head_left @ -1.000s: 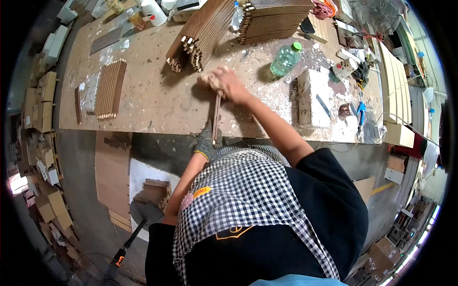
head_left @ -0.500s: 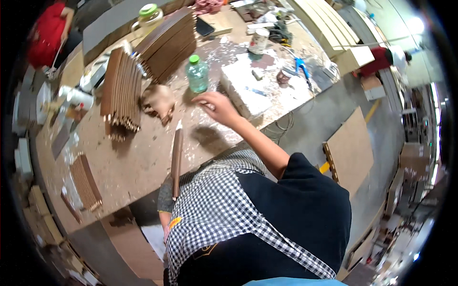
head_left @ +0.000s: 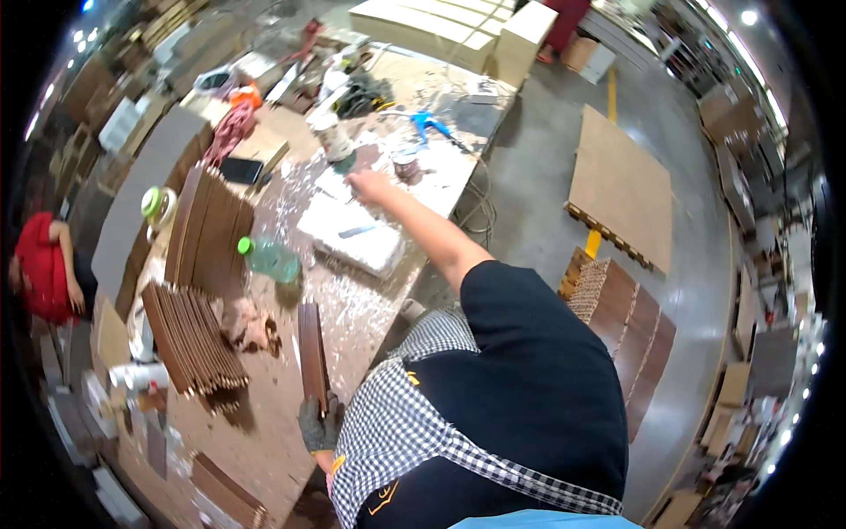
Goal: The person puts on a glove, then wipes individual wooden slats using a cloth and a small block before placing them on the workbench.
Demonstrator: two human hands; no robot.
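My left hand (head_left: 315,427), in a dark glove, grips the near end of a narrow brown wooden slat (head_left: 309,351) that lies along the dusty workbench (head_left: 264,414). My right hand (head_left: 369,186) is stretched far out over the bench's other end, bare, fingers loosely apart and holding nothing. It hovers just past a white block (head_left: 351,233), beside a white jar (head_left: 333,137) and a small round tin (head_left: 406,164). My checked apron and black sleeve fill the lower middle of the view.
A green plastic bottle (head_left: 268,259) lies by two stacks of upright brown slats (head_left: 189,339) (head_left: 208,227). A blue tool (head_left: 428,123) and clutter sit at the bench's far end. Brown panels (head_left: 621,183) and a slat pile (head_left: 624,328) lie on the floor. A person in red (head_left: 40,264) is far left.
My right hand left the slat stacks and reached out to the far end of the bench by the white jar. My left hand keeps the slat. The view has swung round.
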